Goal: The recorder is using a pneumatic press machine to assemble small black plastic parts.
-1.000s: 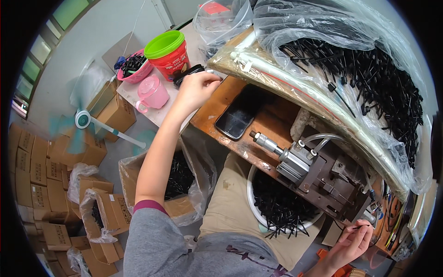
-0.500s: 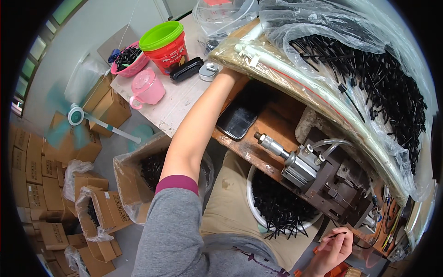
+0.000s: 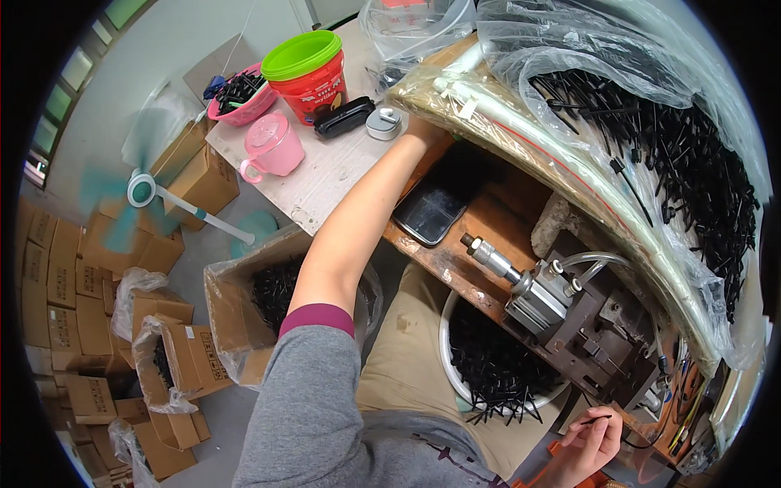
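Observation:
My left forearm [image 3: 370, 207] reaches forward across the table's edge, and past the wrist the left hand is hidden beneath the plastic-wrapped tray [image 3: 521, 134]. At the lower right, my right hand [image 3: 592, 446] is closed, with a small thin black plastic piece [image 3: 598, 420] pinched in its fingers. Just beyond it sits a dark metal fixture [image 3: 598, 342] with a silver pneumatic cylinder [image 3: 537, 299] and clear hoses. The tray holds a heap of thin black plastic pieces [image 3: 691, 163] with wider heads. A white bucket [image 3: 445, 346] between my legs contains similar black pieces [image 3: 496, 358].
A dark phone [image 3: 431, 207] lies on the wooden bench beside my forearm. The side table bears a pink cup [image 3: 275, 145], a red tub [image 3: 313, 85], a black case [image 3: 345, 119] and a pink basket [image 3: 244, 114]. Left are a fan [image 3: 141, 189] and cardboard boxes [image 3: 81, 333].
The bench, tray and table appear shifted slightly to the right in the view. My right hand still pinches the black piece; the left hand stays under the tray.

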A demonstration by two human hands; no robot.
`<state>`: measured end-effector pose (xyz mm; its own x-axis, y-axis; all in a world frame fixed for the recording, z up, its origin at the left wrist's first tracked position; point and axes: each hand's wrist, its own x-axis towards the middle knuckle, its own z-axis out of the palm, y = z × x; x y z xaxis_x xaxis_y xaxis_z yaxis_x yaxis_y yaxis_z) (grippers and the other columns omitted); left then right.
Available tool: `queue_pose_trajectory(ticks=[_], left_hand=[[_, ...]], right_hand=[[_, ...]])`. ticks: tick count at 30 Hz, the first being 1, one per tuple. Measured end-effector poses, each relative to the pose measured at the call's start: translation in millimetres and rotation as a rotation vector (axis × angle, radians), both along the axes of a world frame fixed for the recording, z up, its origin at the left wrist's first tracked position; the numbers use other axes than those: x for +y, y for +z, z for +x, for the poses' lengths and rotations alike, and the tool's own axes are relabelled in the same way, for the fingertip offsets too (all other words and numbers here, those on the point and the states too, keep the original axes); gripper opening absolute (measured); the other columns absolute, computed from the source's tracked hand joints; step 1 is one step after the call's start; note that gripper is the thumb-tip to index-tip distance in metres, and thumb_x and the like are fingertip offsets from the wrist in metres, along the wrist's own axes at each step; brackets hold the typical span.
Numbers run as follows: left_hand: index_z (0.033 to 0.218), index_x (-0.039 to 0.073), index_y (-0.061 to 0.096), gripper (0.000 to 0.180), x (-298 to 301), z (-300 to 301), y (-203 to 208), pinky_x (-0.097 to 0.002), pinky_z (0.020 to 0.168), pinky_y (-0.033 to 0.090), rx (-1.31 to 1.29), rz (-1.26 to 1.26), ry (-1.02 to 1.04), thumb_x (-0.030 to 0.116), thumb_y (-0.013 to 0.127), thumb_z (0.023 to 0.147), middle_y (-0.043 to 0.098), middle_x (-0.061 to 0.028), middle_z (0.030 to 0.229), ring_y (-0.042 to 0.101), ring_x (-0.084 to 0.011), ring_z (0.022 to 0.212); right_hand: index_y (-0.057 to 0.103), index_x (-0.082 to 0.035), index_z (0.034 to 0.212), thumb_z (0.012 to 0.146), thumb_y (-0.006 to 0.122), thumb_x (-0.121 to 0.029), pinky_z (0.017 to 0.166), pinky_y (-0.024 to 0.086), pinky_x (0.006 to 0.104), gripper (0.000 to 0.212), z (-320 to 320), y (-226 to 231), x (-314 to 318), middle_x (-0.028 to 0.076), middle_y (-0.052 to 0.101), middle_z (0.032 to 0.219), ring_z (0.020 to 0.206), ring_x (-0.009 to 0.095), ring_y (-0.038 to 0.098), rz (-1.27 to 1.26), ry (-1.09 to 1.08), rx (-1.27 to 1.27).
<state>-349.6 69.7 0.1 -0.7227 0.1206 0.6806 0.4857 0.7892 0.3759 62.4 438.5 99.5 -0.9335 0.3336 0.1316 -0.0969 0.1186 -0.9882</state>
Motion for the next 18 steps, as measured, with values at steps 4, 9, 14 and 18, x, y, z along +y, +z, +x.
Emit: queue_pose_trajectory(ticks=[4,9,14,18], left_hand=[[0.131,0.006,0.051,0.049,-4.8,-1.9,-7.9,-0.0371,0.108,0.034,0.061,0.215,0.037,0.031,0.06,0.09,0.05,-0.0143,0.136,0.046,-0.0277,0.127],[0.118,0.003,0.062,0.034,-5.3,4.7,11.3,-0.0361,0.095,0.045,-0.027,0.707,-0.014,0.021,0.061,0.09,0.064,-0.0119,0.119,0.059,-0.0288,0.111],[0.109,0.0,0.064,0.022,-7.6,64.8,42.6,-0.03,0.068,0.049,-0.106,1.015,0.109,0.013,0.054,0.094,0.066,-0.0062,0.093,0.061,-0.0195,0.076],[0.118,0.002,0.056,0.024,-10.8,143.5,59.7,-0.0247,0.057,0.04,-0.33,1.454,-0.13,0.014,0.048,0.099,0.05,0.0015,0.077,0.046,-0.008,0.062]], right_hand=[[0.065,0.006,0.097,0.099,0.054,-0.013,0.049,0.038,0.0177,0.022,-8.5,13.6,-8.5,0.008,0.064,0.071,0.05,0.005,0.048,-0.044,0.056,0.094],[0.065,0.006,0.097,0.099,0.053,-0.013,0.048,0.038,0.0167,0.022,-8.5,11.4,-5.7,0.009,0.065,0.073,0.05,0.006,0.049,-0.049,0.062,0.111],[0.066,0.003,0.099,0.098,0.055,-0.014,0.046,0.039,0.0189,0.021,-6.3,9.6,-5.8,0.009,0.065,0.072,0.049,0.008,0.049,-0.071,0.027,0.106],[0.056,0.005,0.101,0.099,0.048,-0.016,0.042,0.031,0.0181,0.022,-3.7,-5.5,-1.3,0.008,0.057,0.071,0.045,0.006,0.044,-0.122,-0.069,0.108]])
